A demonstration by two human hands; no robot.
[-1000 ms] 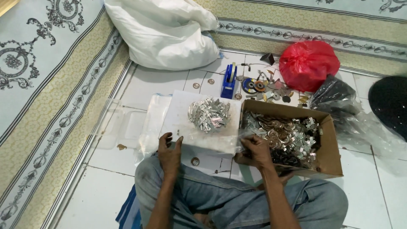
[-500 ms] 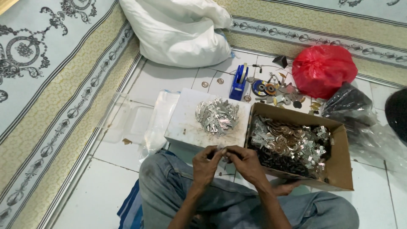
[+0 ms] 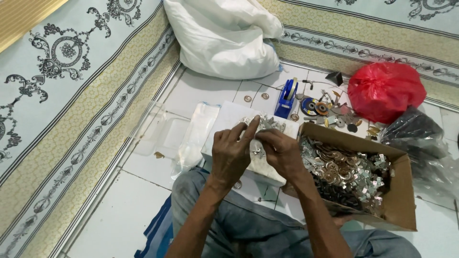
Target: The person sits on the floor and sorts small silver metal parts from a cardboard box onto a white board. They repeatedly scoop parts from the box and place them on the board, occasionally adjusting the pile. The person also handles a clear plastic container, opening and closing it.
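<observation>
Since the earlier frame, both hands are being held higher, over the white board (image 3: 224,126). A small metal piece (image 3: 257,152) is being pinched between the left hand (image 3: 232,153) and right hand (image 3: 279,153), with the cardboard box (image 3: 399,200) at three o'clock.

The light is soft and even, fairly bright, with only weak shadows under the hands. The white sack (image 3: 224,38) and the floor tiles (image 3: 119,210) look slightly overexposed. Small metal pieces appear a little blurred.

Open brown cardboard box (image 3: 399,200) at right; red plastic bag (image 3: 386,91) behind it; white sack (image 3: 224,40) top centre.
</observation>
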